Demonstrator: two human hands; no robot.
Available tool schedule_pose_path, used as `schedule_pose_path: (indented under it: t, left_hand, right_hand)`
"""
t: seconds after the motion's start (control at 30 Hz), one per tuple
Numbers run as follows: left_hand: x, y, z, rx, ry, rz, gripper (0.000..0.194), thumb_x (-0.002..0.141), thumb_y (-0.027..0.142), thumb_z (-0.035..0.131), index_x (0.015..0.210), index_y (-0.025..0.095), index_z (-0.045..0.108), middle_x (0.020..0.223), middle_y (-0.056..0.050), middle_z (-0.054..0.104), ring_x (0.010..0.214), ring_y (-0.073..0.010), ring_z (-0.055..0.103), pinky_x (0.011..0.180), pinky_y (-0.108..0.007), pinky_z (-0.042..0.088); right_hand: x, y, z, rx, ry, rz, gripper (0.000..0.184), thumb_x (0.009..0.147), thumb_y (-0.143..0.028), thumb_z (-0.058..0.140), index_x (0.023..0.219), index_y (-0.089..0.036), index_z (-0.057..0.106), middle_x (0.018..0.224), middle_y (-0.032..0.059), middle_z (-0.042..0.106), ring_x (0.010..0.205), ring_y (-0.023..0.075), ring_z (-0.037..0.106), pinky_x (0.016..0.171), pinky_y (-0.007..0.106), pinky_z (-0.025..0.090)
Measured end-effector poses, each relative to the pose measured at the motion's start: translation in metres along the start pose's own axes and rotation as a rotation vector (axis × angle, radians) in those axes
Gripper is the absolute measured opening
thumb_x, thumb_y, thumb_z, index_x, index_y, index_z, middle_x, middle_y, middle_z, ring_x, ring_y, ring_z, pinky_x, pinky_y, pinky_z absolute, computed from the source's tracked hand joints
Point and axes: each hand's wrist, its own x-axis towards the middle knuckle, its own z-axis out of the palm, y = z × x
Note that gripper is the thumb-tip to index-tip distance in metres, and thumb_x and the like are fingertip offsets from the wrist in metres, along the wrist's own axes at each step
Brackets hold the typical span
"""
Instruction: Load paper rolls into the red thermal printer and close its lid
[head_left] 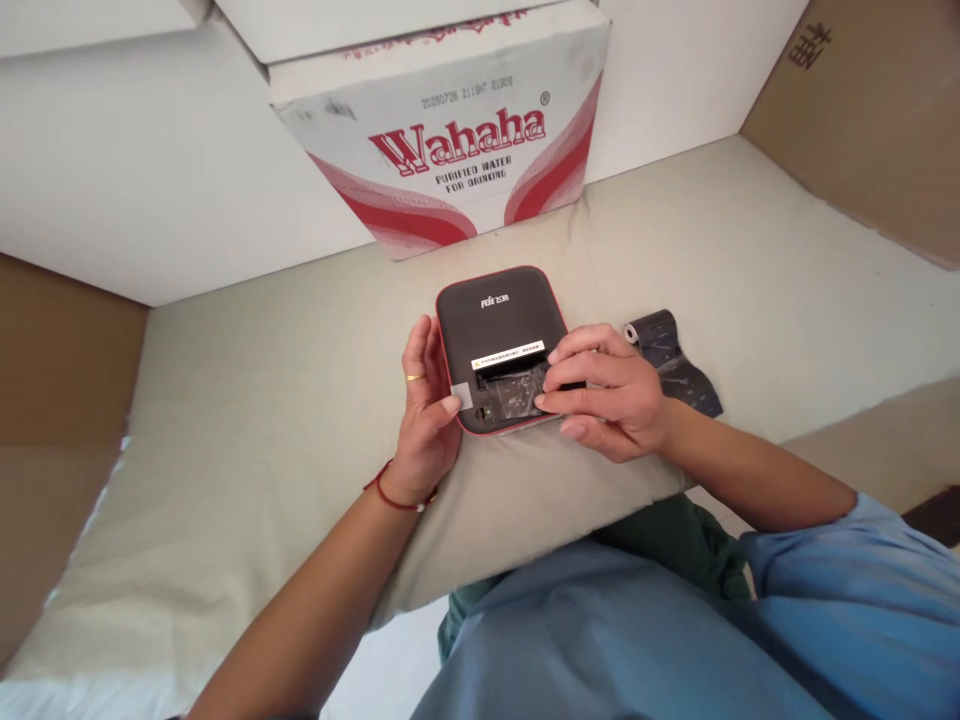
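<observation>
A small black printer with a red rim (504,320) lies flat on a pale cloth surface (247,440). A white warning label runs above its paper slot. My left hand (427,410) grips the printer's left edge, and its thumb presses a small white tab at the near corner. My right hand (604,385) rests on the right side, fingers pressed together over a shiny dark film at the slot. A dark film strip with a small roll end (664,345) lies just beyond my right hand.
A white and red carton marked Wahaha (457,130) stands right behind the printer. Brown cardboard (870,110) leans at the upper right and another brown panel (52,400) is at the left. White walls rise behind.
</observation>
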Motion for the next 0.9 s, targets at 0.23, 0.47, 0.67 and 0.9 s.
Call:
schedule_pose_path:
  t: [0.23, 0.47, 0.67, 0.9]
  left_hand:
    - [-0.002, 0.005, 0.003, -0.149, -0.029, -0.105, 0.096, 0.101, 0.065, 0.078, 0.182, 0.058, 0.028, 0.198, 0.001, 0.035, 0.181, -0.0285, 0.044, 0.142, -0.051, 0.051]
    - [0.002, 0.001, 0.000, -0.031, -0.055, -0.063, 0.103, 0.100, 0.076, 0.076, 0.183, 0.058, 0.018, 0.200, -0.002, 0.028, 0.180, -0.0297, 0.044, 0.139, -0.049, 0.054]
    - [0.004, -0.009, 0.002, 0.043, -0.014, 0.002, 0.101, 0.097, 0.085, 0.077, 0.178, 0.054, 0.027, 0.197, -0.004, 0.032, 0.180, -0.0306, 0.043, 0.139, -0.049, 0.053]
    - [0.007, -0.016, 0.012, -0.058, 0.022, 0.049, 0.085, 0.096, 0.082, 0.078, 0.167, 0.047, 0.046, 0.187, -0.006, 0.049, 0.174, -0.0331, 0.052, 0.137, -0.051, 0.053]
  right_hand:
    - [0.000, -0.001, 0.001, 0.031, 0.011, -0.004, 0.022, 0.112, -0.037, 0.071, 0.125, -0.027, 0.087, 0.104, 0.0053, 0.087, 0.111, 0.0290, 0.073, 0.095, 0.050, 0.065]
    - [0.000, -0.001, 0.002, 0.021, 0.010, -0.001, 0.021, 0.110, -0.038, 0.075, 0.127, -0.032, 0.088, 0.104, 0.0040, 0.088, 0.110, 0.0287, 0.074, 0.093, 0.050, 0.066]
    - [0.006, -0.005, -0.002, -0.117, -0.022, -0.083, 0.018, 0.112, -0.041, 0.073, 0.109, -0.030, 0.087, 0.098, 0.0045, 0.087, 0.101, 0.0284, 0.078, 0.082, 0.048, 0.068]
    - [0.052, 0.002, -0.024, -0.108, -0.273, 0.216, 0.041, 0.122, -0.042, 0.056, 0.096, -0.025, 0.084, 0.096, 0.0037, 0.087, 0.090, 0.0216, 0.078, 0.089, 0.042, 0.063]
